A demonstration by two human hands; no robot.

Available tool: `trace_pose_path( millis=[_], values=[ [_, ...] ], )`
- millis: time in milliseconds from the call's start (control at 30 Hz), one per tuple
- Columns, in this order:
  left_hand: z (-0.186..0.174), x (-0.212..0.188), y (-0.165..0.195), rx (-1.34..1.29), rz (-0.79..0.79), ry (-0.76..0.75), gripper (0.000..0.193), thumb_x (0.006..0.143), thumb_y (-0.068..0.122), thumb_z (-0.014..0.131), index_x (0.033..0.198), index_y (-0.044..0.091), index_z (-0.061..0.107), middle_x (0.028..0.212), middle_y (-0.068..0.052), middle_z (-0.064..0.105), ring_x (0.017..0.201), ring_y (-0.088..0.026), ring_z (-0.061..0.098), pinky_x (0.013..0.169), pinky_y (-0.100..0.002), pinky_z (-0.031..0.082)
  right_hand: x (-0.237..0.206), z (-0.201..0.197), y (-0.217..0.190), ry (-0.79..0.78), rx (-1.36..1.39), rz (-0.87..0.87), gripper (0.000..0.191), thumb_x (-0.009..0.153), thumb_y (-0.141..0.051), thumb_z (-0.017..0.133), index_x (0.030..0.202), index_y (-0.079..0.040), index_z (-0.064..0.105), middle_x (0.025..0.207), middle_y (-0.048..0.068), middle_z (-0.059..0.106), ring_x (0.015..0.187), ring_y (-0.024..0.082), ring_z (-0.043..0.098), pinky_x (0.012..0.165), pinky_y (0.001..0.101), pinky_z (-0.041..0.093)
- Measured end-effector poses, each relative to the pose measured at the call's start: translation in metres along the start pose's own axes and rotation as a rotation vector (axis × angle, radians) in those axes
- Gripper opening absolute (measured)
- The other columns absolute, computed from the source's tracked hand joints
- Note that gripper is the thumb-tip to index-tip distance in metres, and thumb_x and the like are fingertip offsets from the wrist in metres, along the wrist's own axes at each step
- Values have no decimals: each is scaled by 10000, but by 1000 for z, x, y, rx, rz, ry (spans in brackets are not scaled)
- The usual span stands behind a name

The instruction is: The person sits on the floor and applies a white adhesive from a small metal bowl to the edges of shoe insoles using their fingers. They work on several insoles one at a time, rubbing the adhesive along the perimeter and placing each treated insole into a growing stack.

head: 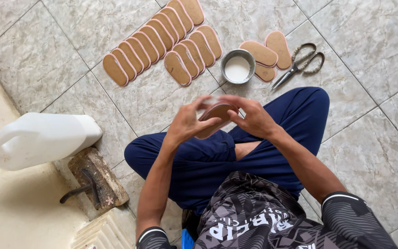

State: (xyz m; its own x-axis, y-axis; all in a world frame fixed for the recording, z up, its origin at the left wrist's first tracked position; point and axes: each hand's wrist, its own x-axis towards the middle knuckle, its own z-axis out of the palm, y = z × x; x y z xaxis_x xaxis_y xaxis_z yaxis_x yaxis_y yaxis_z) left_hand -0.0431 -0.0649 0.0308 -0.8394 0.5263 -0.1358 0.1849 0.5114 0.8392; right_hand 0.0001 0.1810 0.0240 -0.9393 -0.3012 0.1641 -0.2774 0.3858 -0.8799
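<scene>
I sit cross-legged on a tiled floor. Both hands hold one brown shoe insole [214,115] above my knees. My left hand [187,122] grips its near side, thumb across the face. My right hand [253,117] pinches the far edge with fingers curled over it. Beyond my legs stands a small metal bowl [227,59] with white liquid inside. Overlapping rows of brown insoles with pink edges [157,39] lie on the floor further out. Three more insoles [264,53] lie right of the bowl.
Scissors with wrapped handles [299,64] lie right of the insoles. A white plastic jug [38,138] lies on its side at left, next to a worn wooden block with a metal handle [96,180]. A pale raised ledge [5,203] runs along the left.
</scene>
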Motion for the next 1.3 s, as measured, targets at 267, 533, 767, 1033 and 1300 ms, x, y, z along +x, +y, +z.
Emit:
trace_pose_path(
  millis=[267, 533, 767, 1033, 1300],
  values=[
    [1, -1, 8, -373, -94, -9, 319, 868, 214, 796, 1116, 19, 758, 951, -96, 809, 851, -143, 777, 753, -278, 624, -11, 8, 0, 95, 145, 8, 345, 1001, -72, 646, 1345, -103, 649, 1168, 120, 732, 983, 209, 744, 850, 322, 612],
    [2, -10, 8, -446, -112, 38, 321, 882, 185, 792, 1144, 7, 742, 956, -100, 802, 854, -141, 772, 752, -267, 623, -18, 3, 9, 57, -308, -177, 377, 1021, -143, 581, 1393, -176, 638, 1401, 109, 643, 1156, 300, 649, 984, 438, 524],
    [-6, -15, 17, -354, -173, 72, 309, 873, 198, 789, 1119, 13, 751, 919, -112, 808, 811, -155, 782, 705, -274, 626, -13, -8, -2, 115, -457, -266, 455, 965, -166, 560, 1408, -245, 633, 1572, 120, 472, 1342, 324, 545, 1110, 493, 461],
    [2, -17, 22, -358, -123, 101, 313, 874, 183, 783, 1139, 21, 748, 929, -117, 806, 822, -149, 783, 719, -255, 623, -7, -5, 15, 88, -425, -285, 434, 1042, -278, 467, 1445, -306, 624, 1667, 122, 364, 1514, 343, 410, 1214, 529, 375],
    [31, -10, 11, -983, -117, 361, 236, 943, 128, 772, 1107, -13, 679, 946, -115, 769, 793, -122, 728, 700, -253, 603, -34, 43, 12, 234, 197, 43, 497, 1107, -383, 373, 1468, -116, 586, 1710, 104, 330, 1519, 316, 449, 1243, 455, 378]
  ],
)
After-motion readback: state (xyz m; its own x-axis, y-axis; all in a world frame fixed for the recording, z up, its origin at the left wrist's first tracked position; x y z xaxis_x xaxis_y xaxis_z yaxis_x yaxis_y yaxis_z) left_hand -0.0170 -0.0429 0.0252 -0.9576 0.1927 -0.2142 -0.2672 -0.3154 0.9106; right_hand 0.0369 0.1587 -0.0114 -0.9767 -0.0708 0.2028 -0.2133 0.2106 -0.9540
